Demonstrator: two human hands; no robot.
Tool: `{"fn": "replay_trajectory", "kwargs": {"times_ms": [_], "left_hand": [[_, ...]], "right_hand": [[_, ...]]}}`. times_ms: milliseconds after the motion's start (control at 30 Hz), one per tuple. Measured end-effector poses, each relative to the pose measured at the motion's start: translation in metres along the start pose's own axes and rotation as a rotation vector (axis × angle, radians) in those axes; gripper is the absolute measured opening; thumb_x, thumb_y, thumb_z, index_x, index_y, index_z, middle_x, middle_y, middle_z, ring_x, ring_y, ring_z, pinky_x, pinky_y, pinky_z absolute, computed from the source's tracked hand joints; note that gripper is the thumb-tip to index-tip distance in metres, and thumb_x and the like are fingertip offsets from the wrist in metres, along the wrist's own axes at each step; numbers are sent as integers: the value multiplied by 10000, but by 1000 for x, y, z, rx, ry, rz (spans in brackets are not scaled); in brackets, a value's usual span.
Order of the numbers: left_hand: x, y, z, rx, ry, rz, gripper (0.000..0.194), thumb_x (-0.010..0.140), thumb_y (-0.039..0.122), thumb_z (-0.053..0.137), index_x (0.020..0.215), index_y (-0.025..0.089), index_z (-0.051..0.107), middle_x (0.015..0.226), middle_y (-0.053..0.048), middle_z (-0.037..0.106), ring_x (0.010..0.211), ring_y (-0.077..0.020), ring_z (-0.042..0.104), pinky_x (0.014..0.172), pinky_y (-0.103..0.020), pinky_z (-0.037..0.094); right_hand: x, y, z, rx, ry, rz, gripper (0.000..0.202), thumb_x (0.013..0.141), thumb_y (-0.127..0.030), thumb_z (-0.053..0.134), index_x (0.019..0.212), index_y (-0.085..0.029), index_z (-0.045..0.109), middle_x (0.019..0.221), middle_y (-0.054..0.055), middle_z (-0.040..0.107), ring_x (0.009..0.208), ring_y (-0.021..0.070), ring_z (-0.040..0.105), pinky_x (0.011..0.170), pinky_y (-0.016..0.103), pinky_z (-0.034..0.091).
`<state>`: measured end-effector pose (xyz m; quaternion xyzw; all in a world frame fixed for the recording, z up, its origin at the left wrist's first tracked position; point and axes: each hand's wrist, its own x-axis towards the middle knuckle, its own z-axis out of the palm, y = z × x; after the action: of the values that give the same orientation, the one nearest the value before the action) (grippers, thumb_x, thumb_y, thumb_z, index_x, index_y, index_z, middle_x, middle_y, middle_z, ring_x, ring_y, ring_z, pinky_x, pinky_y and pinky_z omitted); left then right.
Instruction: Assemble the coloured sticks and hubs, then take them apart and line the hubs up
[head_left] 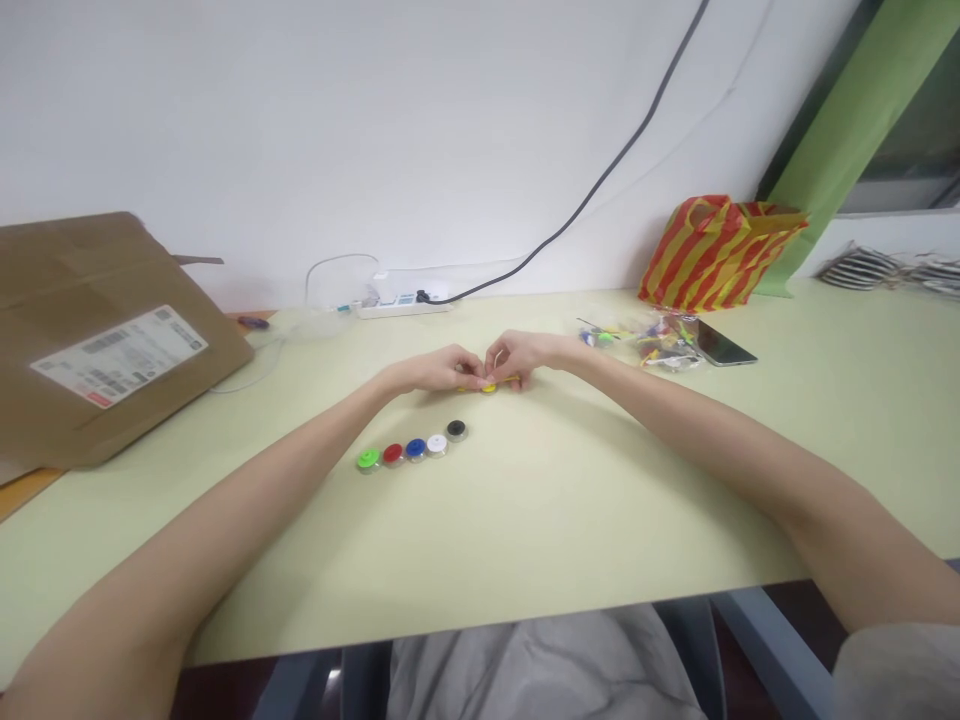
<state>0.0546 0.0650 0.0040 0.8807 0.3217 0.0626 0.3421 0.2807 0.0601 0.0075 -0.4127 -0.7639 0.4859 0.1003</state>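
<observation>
the yellow piece (489, 388) is on or just above the pale table (540, 520), a cardboard box (82, 310) at left, a striped bag (720, 255) at right; left hand (446, 370) and right hand (519, 354) pinch the yellow piece, beyond five small round pieces (415, 449).

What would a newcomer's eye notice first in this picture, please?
Probably the red-and-yellow striped bag, standing at the back right of the pale table. Next may come the row of five small round pieces, topped in green, red, blue, white and black, lying left of the table's middle. Just beyond them, the left hand and right hand meet at a small yellow piece.
</observation>
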Motion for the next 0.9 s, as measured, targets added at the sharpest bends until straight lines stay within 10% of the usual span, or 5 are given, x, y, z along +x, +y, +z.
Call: {"fn": "replay_trajectory", "kwargs": {"times_ms": [567,900], "left_hand": [[0,3,6,76,74,-5,356,775,508,767,891,173,737,784,-20,653,704,-175,551,641,-294,386],[14,-6,25,140,363,-23,249,843,424,650,923,188,637,850,-37,643,785,-228,575,702,-323,399]], "right_hand": [[3,-2,-2,-338,-28,-333,195,738,-316,796,834,-152,757,753,7,733,669,132,609,614,229,436],[18,21,-5,-357,203,-412,138,820,-258,725,889,-139,726,815,20,719,724,143,621,663,236,441]]}}
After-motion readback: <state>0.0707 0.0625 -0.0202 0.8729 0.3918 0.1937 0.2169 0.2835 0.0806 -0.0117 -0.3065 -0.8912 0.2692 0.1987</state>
